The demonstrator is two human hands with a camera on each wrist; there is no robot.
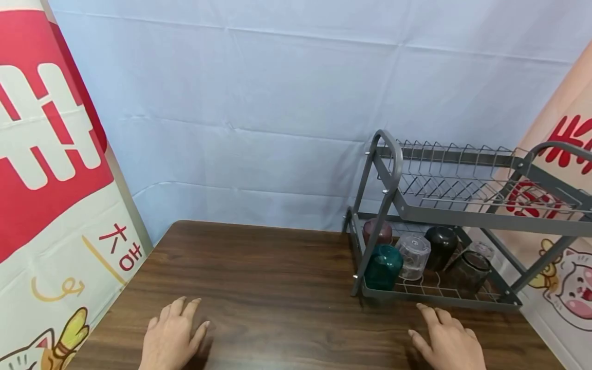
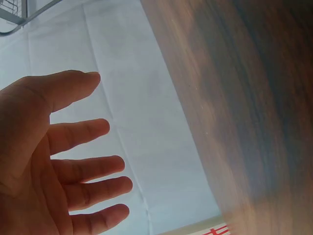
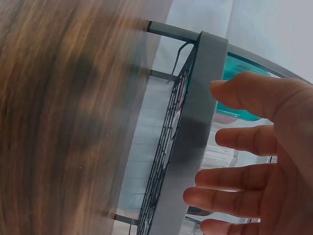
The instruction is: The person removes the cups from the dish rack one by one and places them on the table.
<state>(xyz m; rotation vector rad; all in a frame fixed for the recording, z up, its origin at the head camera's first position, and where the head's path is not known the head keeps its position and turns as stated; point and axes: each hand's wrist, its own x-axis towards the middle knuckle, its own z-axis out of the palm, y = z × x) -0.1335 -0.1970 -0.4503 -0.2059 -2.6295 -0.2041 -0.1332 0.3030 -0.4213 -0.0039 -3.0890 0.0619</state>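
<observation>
My left hand (image 1: 170, 336) hovers over the front left of the wooden table, fingers spread and holding nothing. The right hand (image 1: 446, 339) is at the front right, just before the lower edge of a grey two-tier dish rack (image 1: 462, 216), its fingers relaxed and empty. On the rack's lower tier stand several glasses: a teal glass (image 1: 384, 267), a clear ribbed glass (image 1: 413, 256), a black glass (image 1: 441, 247), a smoky dark glass (image 1: 468, 272) and a purple glass (image 1: 377, 231) partly behind a rack leg. In the right wrist view the teal glass (image 3: 239, 73) shows behind the thumb.
The brown wooden table (image 1: 259, 288) reaches back to a pale blue cloth (image 1: 240, 113). Printed cloths hang at the left (image 1: 60, 154) and right (image 1: 569, 257) sides. The rack's upper tier is a wire shelf (image 1: 453, 180).
</observation>
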